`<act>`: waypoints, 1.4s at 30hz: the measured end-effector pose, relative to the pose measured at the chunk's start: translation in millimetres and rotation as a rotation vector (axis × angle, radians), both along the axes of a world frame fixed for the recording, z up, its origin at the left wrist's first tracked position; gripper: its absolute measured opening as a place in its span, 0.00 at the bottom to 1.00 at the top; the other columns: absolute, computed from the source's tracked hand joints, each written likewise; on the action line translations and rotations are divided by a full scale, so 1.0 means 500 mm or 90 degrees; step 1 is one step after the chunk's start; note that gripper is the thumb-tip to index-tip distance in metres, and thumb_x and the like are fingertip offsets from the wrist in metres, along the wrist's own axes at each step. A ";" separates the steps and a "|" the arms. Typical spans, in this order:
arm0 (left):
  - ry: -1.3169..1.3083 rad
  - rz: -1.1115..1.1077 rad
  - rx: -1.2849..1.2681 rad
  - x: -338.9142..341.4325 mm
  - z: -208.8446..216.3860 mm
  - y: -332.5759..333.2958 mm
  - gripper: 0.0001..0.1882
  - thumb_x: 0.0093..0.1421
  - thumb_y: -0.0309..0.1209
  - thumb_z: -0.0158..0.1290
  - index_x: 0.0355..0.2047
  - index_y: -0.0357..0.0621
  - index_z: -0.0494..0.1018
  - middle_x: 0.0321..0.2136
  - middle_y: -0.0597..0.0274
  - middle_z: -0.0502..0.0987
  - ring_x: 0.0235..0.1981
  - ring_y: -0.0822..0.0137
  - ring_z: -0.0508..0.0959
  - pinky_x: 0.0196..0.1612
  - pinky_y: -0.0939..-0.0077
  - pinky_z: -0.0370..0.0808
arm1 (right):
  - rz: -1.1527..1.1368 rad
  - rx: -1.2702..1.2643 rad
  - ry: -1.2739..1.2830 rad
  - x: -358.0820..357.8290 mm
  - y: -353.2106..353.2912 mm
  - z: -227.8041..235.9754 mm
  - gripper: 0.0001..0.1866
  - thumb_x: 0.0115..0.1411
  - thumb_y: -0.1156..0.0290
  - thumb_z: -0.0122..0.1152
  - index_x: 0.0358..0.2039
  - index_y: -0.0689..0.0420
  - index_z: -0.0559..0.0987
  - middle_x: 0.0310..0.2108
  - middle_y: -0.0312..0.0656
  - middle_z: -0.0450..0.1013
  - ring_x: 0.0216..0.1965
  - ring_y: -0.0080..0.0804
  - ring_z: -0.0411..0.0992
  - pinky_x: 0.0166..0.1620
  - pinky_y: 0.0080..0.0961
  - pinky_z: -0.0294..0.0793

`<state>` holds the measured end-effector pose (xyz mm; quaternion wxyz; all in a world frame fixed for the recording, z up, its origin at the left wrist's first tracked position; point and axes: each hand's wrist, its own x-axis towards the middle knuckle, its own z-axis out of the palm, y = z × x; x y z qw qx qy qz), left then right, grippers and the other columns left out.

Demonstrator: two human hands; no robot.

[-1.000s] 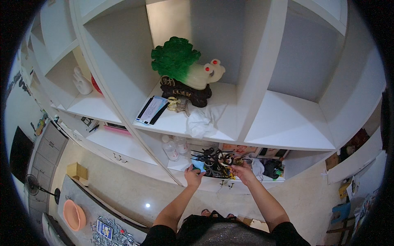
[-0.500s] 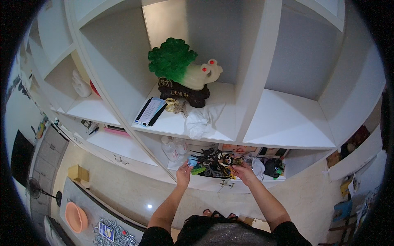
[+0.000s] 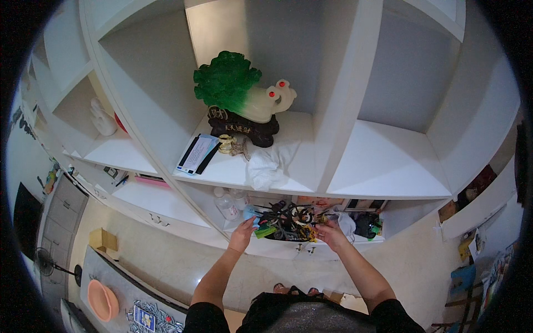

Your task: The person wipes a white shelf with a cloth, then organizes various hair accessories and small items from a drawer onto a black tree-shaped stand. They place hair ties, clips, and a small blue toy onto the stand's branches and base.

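A tangle of dark cables (image 3: 287, 219), with some yellow and white strands among them, is between my hands at the low shelf. At its left end show a light-blue piece (image 3: 251, 213) and a flat bright-green piece (image 3: 265, 231). My left hand (image 3: 241, 233) is closed on that left end, by the light-blue piece. My right hand (image 3: 331, 234) grips the right end of the tangle, its fingertips partly lost among the cables. Whether anything lies under the tangle is hidden.
Clear plastic bottles (image 3: 226, 204) stand left of the tangle; a black item (image 3: 366, 225) lies right of it. Above sit a green-and-white cabbage ornament (image 3: 230, 83), a crumpled white bag (image 3: 269, 165) and flat packets (image 3: 195, 154). An orange basin (image 3: 103, 300) rests on the grey table behind left.
My left hand has shifted slightly left, with the light-blue piece beside it. The right hand keeps its place at the tangle. The whole view has turned a little.
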<state>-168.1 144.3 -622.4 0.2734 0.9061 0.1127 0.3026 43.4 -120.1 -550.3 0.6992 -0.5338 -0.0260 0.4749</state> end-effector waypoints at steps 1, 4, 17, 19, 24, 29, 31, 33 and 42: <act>0.018 -0.005 0.055 -0.001 -0.011 0.011 0.13 0.51 0.26 0.55 0.39 0.38 0.74 0.50 0.56 0.69 0.42 0.55 0.74 0.41 0.68 0.73 | -0.006 0.001 -0.001 0.000 0.000 0.000 0.17 0.54 0.77 0.58 0.44 0.56 0.68 0.41 0.40 0.73 0.46 0.31 0.71 0.44 0.29 0.71; 0.056 0.004 0.179 -0.003 -0.020 0.022 0.13 0.49 0.27 0.56 0.36 0.39 0.75 0.53 0.56 0.67 0.46 0.55 0.71 0.44 0.67 0.72 | -0.017 -0.001 -0.009 0.001 -0.006 -0.014 0.18 0.53 0.77 0.59 0.44 0.56 0.67 0.40 0.40 0.72 0.45 0.32 0.71 0.45 0.29 0.71; 0.145 0.157 0.139 -0.013 -0.094 0.015 0.15 0.46 0.31 0.57 0.37 0.45 0.76 0.36 0.59 0.72 0.37 0.58 0.70 0.37 0.63 0.68 | 0.099 -0.487 -0.856 -0.025 0.031 -0.113 0.24 0.40 0.60 0.67 0.32 0.65 0.75 0.35 0.53 0.71 0.31 0.46 0.71 0.35 0.37 0.72; 0.138 0.168 0.116 -0.009 -0.084 0.008 0.16 0.46 0.29 0.56 0.39 0.44 0.75 0.37 0.58 0.71 0.37 0.57 0.70 0.37 0.62 0.68 | 0.201 -0.553 -0.919 -0.031 0.058 -0.109 0.24 0.41 0.56 0.66 0.31 0.64 0.76 0.29 0.53 0.72 0.31 0.46 0.72 0.34 0.37 0.72; 0.046 0.257 0.085 -0.006 -0.002 -0.045 0.20 0.45 0.28 0.55 0.41 0.41 0.72 0.37 0.53 0.71 0.37 0.54 0.69 0.39 0.60 0.67 | 0.293 -0.608 -1.005 -0.025 0.078 -0.153 0.24 0.43 0.54 0.64 0.29 0.64 0.77 0.24 0.54 0.73 0.31 0.48 0.72 0.35 0.39 0.72; 0.075 0.134 0.064 0.028 0.022 -0.118 0.19 0.43 0.34 0.60 0.36 0.39 0.72 0.35 0.53 0.70 0.38 0.53 0.68 0.39 0.61 0.67 | -0.030 -0.504 -0.753 0.004 0.069 -0.214 0.23 0.44 0.66 0.63 0.39 0.68 0.72 0.29 0.52 0.74 0.35 0.51 0.72 0.40 0.41 0.71; 0.091 0.129 0.045 0.055 0.025 -0.148 0.21 0.42 0.38 0.61 0.34 0.39 0.73 0.34 0.53 0.70 0.38 0.53 0.68 0.39 0.61 0.66 | -0.071 -0.463 -0.729 0.015 0.062 -0.193 0.30 0.43 0.68 0.62 0.46 0.68 0.66 0.32 0.53 0.73 0.36 0.52 0.72 0.40 0.42 0.72; 0.104 0.152 0.025 0.078 0.023 -0.168 0.23 0.41 0.42 0.63 0.34 0.39 0.73 0.33 0.53 0.70 0.38 0.53 0.68 0.39 0.61 0.66 | -0.058 -0.469 -0.666 0.014 0.057 -0.140 0.21 0.42 0.70 0.63 0.39 0.62 0.72 0.35 0.53 0.74 0.39 0.51 0.72 0.41 0.37 0.72; 0.174 0.176 0.048 0.117 -0.007 -0.186 0.27 0.40 0.46 0.64 0.35 0.37 0.74 0.29 0.52 0.71 0.35 0.53 0.69 0.38 0.61 0.68 | -0.122 -0.341 -0.742 0.047 0.060 -0.212 0.19 0.45 0.74 0.57 0.41 0.60 0.72 0.37 0.53 0.73 0.40 0.51 0.71 0.43 0.37 0.70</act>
